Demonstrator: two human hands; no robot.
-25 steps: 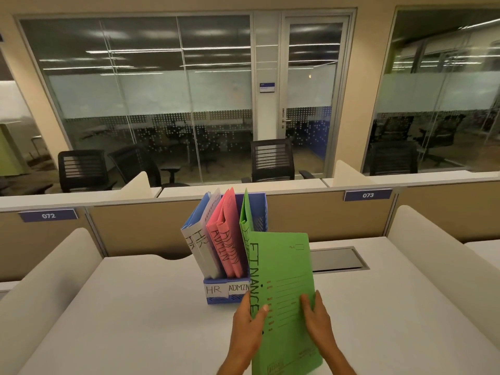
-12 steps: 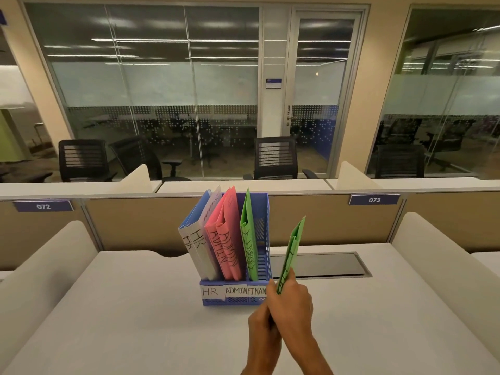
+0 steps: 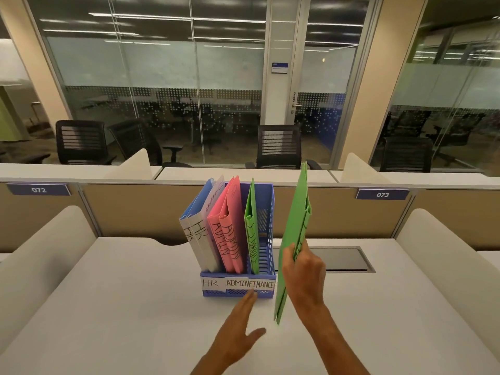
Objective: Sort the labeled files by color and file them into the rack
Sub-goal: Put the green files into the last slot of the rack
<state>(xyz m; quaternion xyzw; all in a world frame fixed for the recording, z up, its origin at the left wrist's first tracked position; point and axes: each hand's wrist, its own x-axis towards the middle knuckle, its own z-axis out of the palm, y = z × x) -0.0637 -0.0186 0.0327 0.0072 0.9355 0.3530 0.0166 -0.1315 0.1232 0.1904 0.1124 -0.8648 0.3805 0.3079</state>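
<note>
The rack [image 3: 266, 212] held 2 HR files [image 3: 200, 234], 2 ADMIN files [image 3: 230, 239] and 1 FINANCE file [image 3: 251, 234]. Only the green file [image 3: 295, 226] (upright, just right of the rack) seemed left to file. The right hand [image 3: 304, 277] gripped it, and the left hand [image 3: 238, 328] reached straight-fingered toward the rack's front.

A loose green file [image 3: 295, 226] hung nearly upright just right of the blue rack [image 3: 266, 201], which held blue-white HR files [image 3: 200, 239], pink ADMIN files [image 3: 230, 239] and a slotted green file [image 3: 251, 234].

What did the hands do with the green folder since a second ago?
The green file turned edge-on and rose beside the rack. The left hand let go and reaches toward the rack's front; the right hand grips it alone. The filed folders stayed put.
</note>
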